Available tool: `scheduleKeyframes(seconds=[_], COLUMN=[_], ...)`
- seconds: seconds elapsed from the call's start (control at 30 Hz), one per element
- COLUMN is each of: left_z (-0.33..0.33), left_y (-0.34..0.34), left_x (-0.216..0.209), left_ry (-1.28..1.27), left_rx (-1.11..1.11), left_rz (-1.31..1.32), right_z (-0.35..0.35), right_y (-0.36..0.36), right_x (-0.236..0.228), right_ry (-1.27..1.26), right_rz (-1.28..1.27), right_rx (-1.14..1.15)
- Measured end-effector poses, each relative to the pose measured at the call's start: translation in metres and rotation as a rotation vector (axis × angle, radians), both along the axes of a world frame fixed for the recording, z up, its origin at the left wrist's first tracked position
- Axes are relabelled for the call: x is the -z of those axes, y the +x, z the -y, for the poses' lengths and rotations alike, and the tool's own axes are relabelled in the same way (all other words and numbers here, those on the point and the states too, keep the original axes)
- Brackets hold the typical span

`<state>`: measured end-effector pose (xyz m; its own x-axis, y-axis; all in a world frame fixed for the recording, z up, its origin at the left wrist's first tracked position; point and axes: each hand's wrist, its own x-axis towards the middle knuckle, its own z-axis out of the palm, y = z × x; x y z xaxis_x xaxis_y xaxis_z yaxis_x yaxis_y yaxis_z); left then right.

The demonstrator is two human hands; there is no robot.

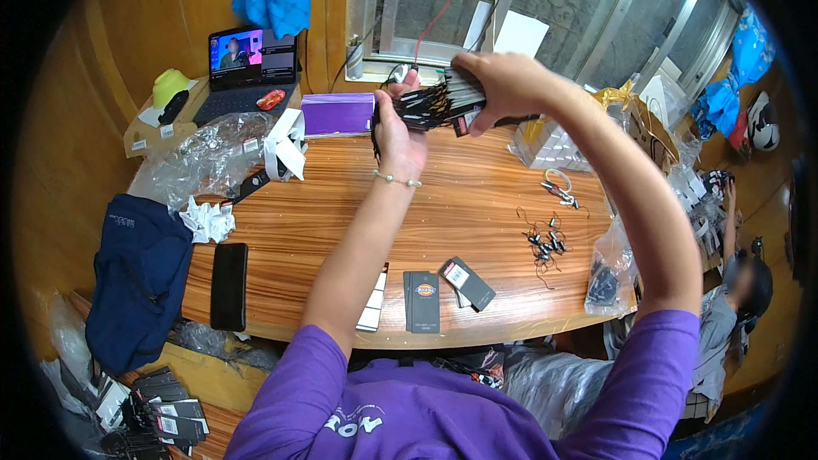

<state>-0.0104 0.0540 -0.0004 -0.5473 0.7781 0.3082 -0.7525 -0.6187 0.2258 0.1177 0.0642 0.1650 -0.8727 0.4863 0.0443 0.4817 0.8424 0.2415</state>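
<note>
Over the far middle of the table, my right hand (pixel 514 85) is closed round a thick stack of hang tags (pixel 463 89), seen mostly from its edges. A bundle of black tag strings (pixel 422 109) runs from the stack toward the left. My left hand (pixel 400 135), palm turned up and a beaded bracelet at its wrist, grips these strings. Just left of it is a purple box (pixel 338 116). Near the table's front edge lie dark hang tags (pixel 422 302), more tilted tags (pixel 469 283) and a white label strip (pixel 373 302) partly behind my left forearm.
Loose black strings (pixel 547 245) and a clear bag (pixel 607 277) lie at right, with a white box (pixel 554 149) behind. On the left are a phone (pixel 228 287), a navy bag (pixel 136 277), crumpled plastic (pixel 200 162) and a laptop (pixel 247 77). Another person (pixel 733 315) sits at far right.
</note>
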Motion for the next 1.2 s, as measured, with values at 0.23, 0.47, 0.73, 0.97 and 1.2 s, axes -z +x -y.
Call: scheduleKeyframes(seconds=[0.23,0.47,0.73,0.97,1.2], left_z=[-0.01,-0.025,-0.047,-0.071,-0.105], left_y=[-0.044,-0.101,-0.178,-0.212,-0.201], left_x=[0.007,0.013,0.086,0.112,0.114], left_ry=[-0.292,-0.627,-1.058,-1.121,-1.129], left_rx=[-0.091,0.058,0.08,0.01,-0.004], left_rz=[-0.237,-0.743,-0.928,-0.818,-0.869], right_z=[-0.027,-0.027,0.006,-0.013,-0.059], right_y=[0.005,-0.049,-0.125,-0.166,-0.188], right_x=[0.108,0.221,0.283,0.284,0.311], right_ry=[-0.319,-1.017,-1.642,-1.447,-1.404], right_rz=[-0.496,-1.055,-1.118,-0.956,-0.976], right_rx=[0.042,0.058,0.271,0.272,0.267])
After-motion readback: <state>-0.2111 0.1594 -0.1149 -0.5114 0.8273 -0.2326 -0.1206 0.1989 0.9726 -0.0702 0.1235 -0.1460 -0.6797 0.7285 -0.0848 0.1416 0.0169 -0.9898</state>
